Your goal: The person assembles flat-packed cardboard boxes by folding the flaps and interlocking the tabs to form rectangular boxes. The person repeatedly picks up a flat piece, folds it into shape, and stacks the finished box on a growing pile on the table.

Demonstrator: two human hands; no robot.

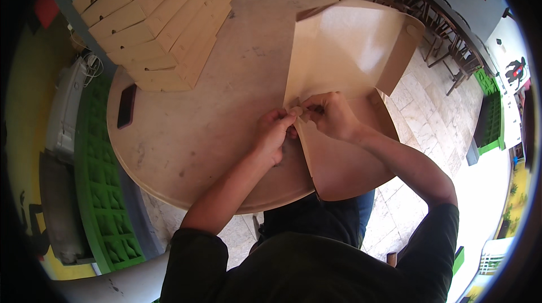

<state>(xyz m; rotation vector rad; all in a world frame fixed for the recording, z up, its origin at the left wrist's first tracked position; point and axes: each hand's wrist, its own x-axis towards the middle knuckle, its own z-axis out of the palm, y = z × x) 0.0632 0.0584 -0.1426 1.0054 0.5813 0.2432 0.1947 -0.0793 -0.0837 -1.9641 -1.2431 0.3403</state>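
Note:
An open brown cardboard pizza box (347, 162) rests at the right side of the round table, its front corner reaching past the table's edge toward me. Its raised lid (344, 49) leans back, pale and shiny inside, with a side flap folded at the right. At the box's left rear corner, my left hand (272, 134) pinches a small cardboard flap from outside. My right hand (334, 115) reaches over the box and grips the same corner with bent fingers. Both hands meet there, and the fingers partly hide the flap.
A tall stack of closed pizza boxes (164, 38) stands at the table's (254, 38) far left. A dark phone (126, 106) lies near the left edge. Green crates (107, 190) stand left of the table. Wooden chairs (451, 49) line the far right.

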